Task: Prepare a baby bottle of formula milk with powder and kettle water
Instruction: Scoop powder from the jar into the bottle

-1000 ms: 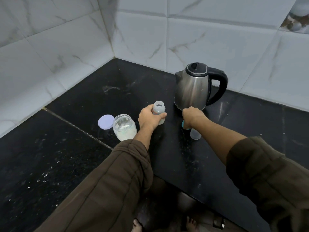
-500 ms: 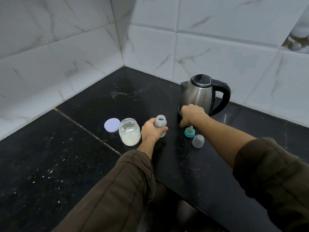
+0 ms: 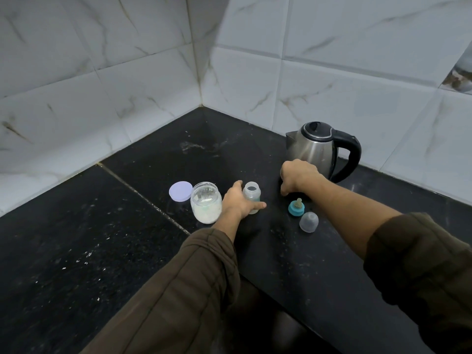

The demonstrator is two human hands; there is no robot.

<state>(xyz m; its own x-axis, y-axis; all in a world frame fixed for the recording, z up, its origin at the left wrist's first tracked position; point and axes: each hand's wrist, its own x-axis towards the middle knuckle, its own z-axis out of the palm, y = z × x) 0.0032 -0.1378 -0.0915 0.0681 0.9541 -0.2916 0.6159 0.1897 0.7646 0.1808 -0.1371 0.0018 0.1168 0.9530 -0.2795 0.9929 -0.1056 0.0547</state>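
Steadying the open bottle (image 3: 251, 196) comes first: our left hand (image 3: 238, 200) wraps loosely round its side, thumb behind, fingers reaching past its front, so the grip is a light hold, not a clamp. The bottle stands upright mid-counter, just right of the powder jar (image 3: 205, 206), whose lid (image 3: 180, 191) lies flat at its far left. Our right hand (image 3: 298, 175) hangs knuckles-up, fingers curled downward, tips near the counter (image 3: 76, 251) in front of the kettle (image 3: 315, 149); it holds nothing that we can see. The teat ring (image 3: 296, 207) and clear cap (image 3: 309, 222) sit apart to the right. We judge this the filling stage. Next, the right hand must reach round to the kettle's handle by the back edge, or go for powder; no scoop is visible.
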